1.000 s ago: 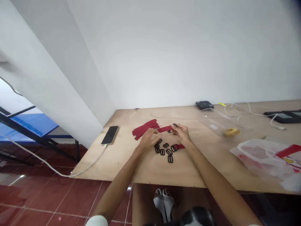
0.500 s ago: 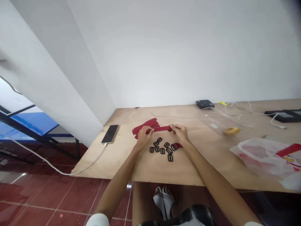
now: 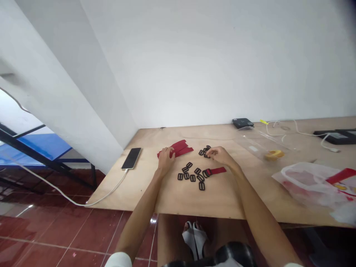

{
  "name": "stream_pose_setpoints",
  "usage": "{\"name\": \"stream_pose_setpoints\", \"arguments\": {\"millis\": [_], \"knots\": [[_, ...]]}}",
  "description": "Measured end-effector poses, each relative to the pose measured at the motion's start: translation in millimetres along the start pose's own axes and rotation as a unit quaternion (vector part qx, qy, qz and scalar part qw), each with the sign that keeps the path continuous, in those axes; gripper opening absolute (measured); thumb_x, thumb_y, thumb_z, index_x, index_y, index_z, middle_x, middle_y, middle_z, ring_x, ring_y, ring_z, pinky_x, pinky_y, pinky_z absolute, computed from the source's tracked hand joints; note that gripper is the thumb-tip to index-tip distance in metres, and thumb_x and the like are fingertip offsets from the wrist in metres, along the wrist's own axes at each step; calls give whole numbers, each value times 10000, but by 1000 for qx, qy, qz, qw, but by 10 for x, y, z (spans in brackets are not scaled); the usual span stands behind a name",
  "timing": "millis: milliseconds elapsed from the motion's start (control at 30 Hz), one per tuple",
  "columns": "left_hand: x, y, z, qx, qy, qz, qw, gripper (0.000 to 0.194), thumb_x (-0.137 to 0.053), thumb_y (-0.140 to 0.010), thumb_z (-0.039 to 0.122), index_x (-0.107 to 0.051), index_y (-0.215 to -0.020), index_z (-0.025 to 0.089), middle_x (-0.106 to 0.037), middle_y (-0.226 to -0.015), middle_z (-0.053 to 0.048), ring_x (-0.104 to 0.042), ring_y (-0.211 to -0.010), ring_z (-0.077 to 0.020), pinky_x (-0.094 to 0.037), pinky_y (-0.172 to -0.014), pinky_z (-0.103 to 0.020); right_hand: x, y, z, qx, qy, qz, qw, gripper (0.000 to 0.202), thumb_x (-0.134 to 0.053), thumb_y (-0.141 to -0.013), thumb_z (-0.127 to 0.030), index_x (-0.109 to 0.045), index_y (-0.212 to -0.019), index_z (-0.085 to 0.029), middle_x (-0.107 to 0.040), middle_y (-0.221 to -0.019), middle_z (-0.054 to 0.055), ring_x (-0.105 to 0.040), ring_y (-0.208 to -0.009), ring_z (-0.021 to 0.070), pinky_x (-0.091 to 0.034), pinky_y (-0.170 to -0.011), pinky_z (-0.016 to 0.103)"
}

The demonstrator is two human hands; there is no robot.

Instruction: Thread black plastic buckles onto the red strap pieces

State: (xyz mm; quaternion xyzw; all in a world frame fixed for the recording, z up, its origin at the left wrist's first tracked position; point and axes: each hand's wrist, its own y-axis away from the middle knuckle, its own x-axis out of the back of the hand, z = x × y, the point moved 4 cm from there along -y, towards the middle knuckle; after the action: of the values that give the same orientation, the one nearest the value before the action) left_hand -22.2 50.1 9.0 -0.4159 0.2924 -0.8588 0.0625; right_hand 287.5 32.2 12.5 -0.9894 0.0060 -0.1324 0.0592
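My left hand point(image 3: 166, 159) is over a stack of red webbing straps point(image 3: 182, 147), its fingers bent and closed on a strap. To the right, my right hand point(image 3: 221, 155) has thumb and forefinger pinched at the edge of a small cluster of black slide buckles point(image 3: 205, 150); the fingertips partly hide the buckle they touch. Nearer my body several loose black slide buckles point(image 3: 193, 178) lie scattered. Beside them rests a short red strap point(image 3: 218, 170) with a black buckle point(image 3: 206, 173) on its left end.
A phone point(image 3: 131, 158) with a white charging cable lies at the left. Toward the back right are a black box point(image 3: 243, 123) and a clear plastic bag point(image 3: 256, 142) with a yellow roll point(image 3: 274, 154). A white plastic bag point(image 3: 297, 181) sits at the right front.
My right hand has let go of the stretched red strap and moved right, uncovering the buckle cluster. My left hand has shifted slightly left over the strap stack.
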Motion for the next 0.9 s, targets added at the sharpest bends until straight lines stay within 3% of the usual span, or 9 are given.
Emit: {"name": "stream_pose_setpoints", "arguments": {"millis": [67,100,133,200,367,533,633,800,900], "knots": [[-14,12,39,-13,14,-11,1000,154,-572,-845,162,-615,-984,211,-663,-973,-80,-596,-983,-260,-493,-906,-449,-52,82,-22,-31,47,-191,980,110,-691,-538,-166,-756,-626,-174,-707,-611,34,-600,-531,164,-439,-486,247],[-18,19,57,-16,18,-15,1000,152,-568,-848,161,-619,-983,209,-667,-952,-76,-607,-971,-256,-504,-890,-438,-63,131,-28,-39,61,-258,963,152,-705,-529,-167,-774,-665,-172,-711,-625,33,-603,-549,166,-443,-498,246],[-20,26,77,-19,21,-19,999,152,-566,-850,161,-623,-984,207,-671,-933,-72,-616,-958,-253,-512,-874,-430,-70,174,-30,-44,73,-307,948,198,-726,-520,-174,-786,-708,-173,-712,-638,29,-600,-560,164,-444,-507,245],[-25,40,119,-23,27,-26,999,160,-566,-854,163,-630,-994,206,-678,-912,-65,-631,-934,-247,-527,-842,-415,-80,222,-36,-38,91,-346,933,244,-774,-491,-187,-788,-735,-177,-694,-630,11,-580,-557,152,-433,-508,239],[-37,78,279,-44,58,-52,996,192,-566,-885,187,-646,-1058,209,-695,-974,-65,-644,-977,-240,-534,-880,-407,-193,213,-72,-7,100,-319,942,145,-815,-522,-235,-704,-600,-184,-641,-571,-2,-547,-543,146,-409,-500,243],[-82,167,592,-149,111,-141,972,394,-636,-896,282,-579,-1284,253,-632,-1274,-76,-573,-1201,-248,-486,-1032,-434,-391,179,-187,33,7,-251,967,260,-783,-686,-398,-725,-811,-178,-710,-743,37,-619,-644,173,-479,-592,275],[-102,209,716,-192,129,-160,960,361,-640,-902,271,-604,-1260,255,-645,-1257,-74,-583,-1188,-241,-495,-1026,-427,-522,177,-194,32,-31,-242,969,350,-764,-723,-487,-722,-873,-173,-694,-713,27,-564,-541,136,-441,-522,261],[-88,199,702,-177,166,-147,959,328,-660,-902,316,-639,-1220,237,-683,-1186,-78,-617,-1121,-231,-518,-987,-405,-578,150,-167,25,-67,-166,984,407,-792,-688,-517,-728,-862,-154,-682,-673,27,-547,-520,122,-410,-490,248],[-75,192,679,-165,172,-155,959,348,-684,-885,319,-644,-1222,243,-681,-1189,-77,-613,-1126,-237,-512,-994,-412,-615,163,-181,27,-66,-168,983,421,-799,-679,-520,-737,-863,-146,-682,-665,31,-550,-516,123,-403,-478,243]]}}
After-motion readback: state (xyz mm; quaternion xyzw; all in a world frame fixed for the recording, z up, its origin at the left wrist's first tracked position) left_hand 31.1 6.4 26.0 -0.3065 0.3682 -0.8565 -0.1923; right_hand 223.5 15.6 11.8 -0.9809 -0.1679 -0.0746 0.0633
